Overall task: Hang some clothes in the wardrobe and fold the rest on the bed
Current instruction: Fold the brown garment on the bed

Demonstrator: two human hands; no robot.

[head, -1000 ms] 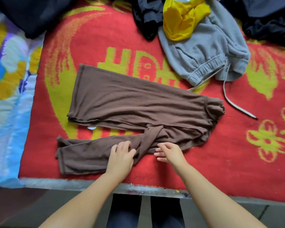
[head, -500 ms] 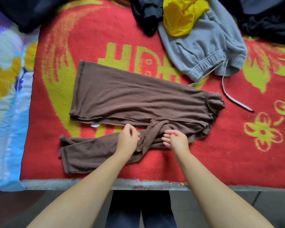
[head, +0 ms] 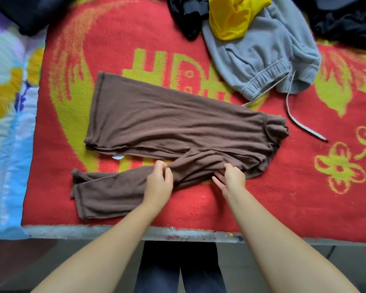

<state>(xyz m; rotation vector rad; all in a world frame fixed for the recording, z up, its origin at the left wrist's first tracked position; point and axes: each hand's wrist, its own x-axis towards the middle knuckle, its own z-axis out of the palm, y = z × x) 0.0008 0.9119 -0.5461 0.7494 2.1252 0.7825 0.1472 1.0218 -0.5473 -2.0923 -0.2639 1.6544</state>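
Note:
A brown long-sleeved top [head: 173,121] lies folded lengthwise on the red and yellow blanket [head: 283,193]. Its sleeves [head: 112,191] trail toward the bed's near-left edge. My left hand [head: 159,182] pinches the sleeve fabric where it leaves the body of the top. My right hand [head: 230,176] grips the bunched fabric at the top's near edge, with its fingertips tucked under the cloth.
Grey sweatpants [head: 262,53] with a loose drawstring [head: 298,121] lie at the back right, with a yellow garment [head: 230,17] and black clothes [head: 351,20] around them. A floral quilt [head: 6,123] covers the left side. The bed's grey edge [head: 114,231] runs along the front.
Both hands moved up from the sleeve's near edge to the armpit area and took hold of the fabric. The sleeve has bunched slightly between them.

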